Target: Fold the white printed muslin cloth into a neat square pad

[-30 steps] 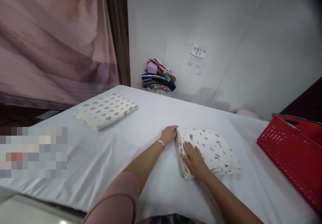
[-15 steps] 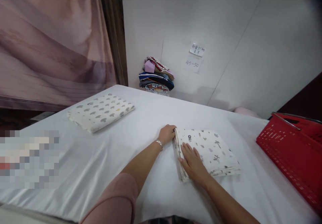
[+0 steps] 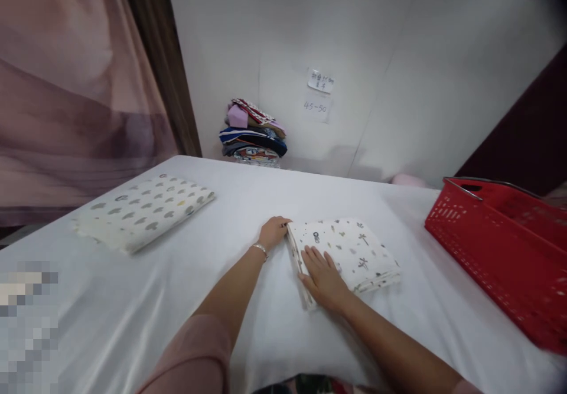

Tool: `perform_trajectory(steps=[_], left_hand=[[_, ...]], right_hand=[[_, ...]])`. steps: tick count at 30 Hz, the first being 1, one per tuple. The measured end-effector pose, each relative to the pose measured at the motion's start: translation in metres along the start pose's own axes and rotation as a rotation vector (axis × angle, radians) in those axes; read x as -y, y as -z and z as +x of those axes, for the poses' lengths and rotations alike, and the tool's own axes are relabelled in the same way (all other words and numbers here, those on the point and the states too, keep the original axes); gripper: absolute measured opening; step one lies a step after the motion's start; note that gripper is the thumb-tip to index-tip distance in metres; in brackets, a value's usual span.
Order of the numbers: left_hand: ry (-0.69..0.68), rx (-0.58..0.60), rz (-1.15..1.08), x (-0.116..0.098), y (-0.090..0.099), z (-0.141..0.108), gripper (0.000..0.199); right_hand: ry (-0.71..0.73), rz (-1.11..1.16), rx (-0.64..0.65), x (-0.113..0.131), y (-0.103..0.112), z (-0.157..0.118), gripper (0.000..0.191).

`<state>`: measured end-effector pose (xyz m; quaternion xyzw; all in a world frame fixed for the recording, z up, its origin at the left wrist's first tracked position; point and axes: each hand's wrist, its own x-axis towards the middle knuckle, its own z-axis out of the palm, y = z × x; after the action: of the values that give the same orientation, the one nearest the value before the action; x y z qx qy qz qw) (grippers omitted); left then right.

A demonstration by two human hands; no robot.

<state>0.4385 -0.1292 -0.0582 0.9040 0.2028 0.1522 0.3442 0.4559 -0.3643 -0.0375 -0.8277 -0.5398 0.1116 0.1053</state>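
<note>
Cloth (image 3: 352, 249) beneath right grip (image 3: 325, 282).

"What sort of place is this?"

"A workroom, it seems: a big table (image 3: 261, 190) draped in white, handwritten notes (image 3: 316, 108) on the wall (image 3: 354, 33), a cloth stack (image 3: 254, 135), a red basket (image 3: 491, 264)."

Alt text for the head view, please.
A person's left hand touches one corner of a folded printed cloth; the right hand lies flat on it. On the white table, a second folded cloth lies left, a red basket right.
</note>
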Motion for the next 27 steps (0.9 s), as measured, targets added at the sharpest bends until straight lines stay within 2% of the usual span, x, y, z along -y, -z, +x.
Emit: perform_trajectory(steps=[3,6,9,11,14,17,19,20,21,23,24,25,27], left_hand=[[0.013,0.08,-0.017,-0.006,0.009,0.004,0.037],[-0.036,-0.001,0.019,-0.028,0.013,0.001,0.042],[-0.21,-0.086,0.134,-0.057,0.0,-0.013,0.042],[-0.264,-0.069,0.234,-0.069,-0.015,-0.025,0.048],[-0.234,-0.033,0.37,-0.069,-0.034,-0.038,0.051],[-0.247,-0.036,0.463,-0.057,-0.042,-0.043,0.05],[-0.254,-0.02,0.504,-0.053,-0.039,-0.043,0.052],[-0.251,0.003,0.521,-0.053,-0.036,-0.042,0.053],[-0.238,0.033,0.536,-0.056,-0.033,-0.041,0.053],[-0.19,0.095,0.559,-0.067,-0.028,-0.04,0.055],[-0.174,0.113,0.563,-0.075,-0.027,-0.04,0.056],[-0.174,0.12,0.56,-0.084,-0.027,-0.041,0.058],[-0.224,0.12,0.533,-0.101,-0.031,-0.048,0.062]], right_hand=[[0.009,0.023,-0.019,0.002,0.002,0.0,0.059],[0.013,0.049,-0.036,0.003,0.002,0.002,0.059],[0.018,0.062,-0.053,0.004,0.004,0.004,0.059],[0.029,0.068,-0.064,0.005,0.006,0.003,0.059],[0.061,0.091,-0.073,0.007,0.011,-0.004,0.059],[0.153,0.155,-0.049,-0.002,0.017,-0.015,0.048],[0.198,0.243,-0.062,-0.02,0.028,-0.018,0.036],[0.174,0.298,-0.101,-0.033,0.035,-0.017,0.032],[0.099,0.36,-0.176,-0.048,0.045,-0.015,0.029],[-0.177,0.462,-0.376,-0.084,0.067,-0.006,0.027],[-0.32,0.503,-0.426,-0.103,0.079,-0.001,0.026],[-0.404,0.506,-0.459,-0.122,0.089,0.005,0.026],[-0.502,0.515,-0.479,-0.154,0.105,0.016,0.025]])
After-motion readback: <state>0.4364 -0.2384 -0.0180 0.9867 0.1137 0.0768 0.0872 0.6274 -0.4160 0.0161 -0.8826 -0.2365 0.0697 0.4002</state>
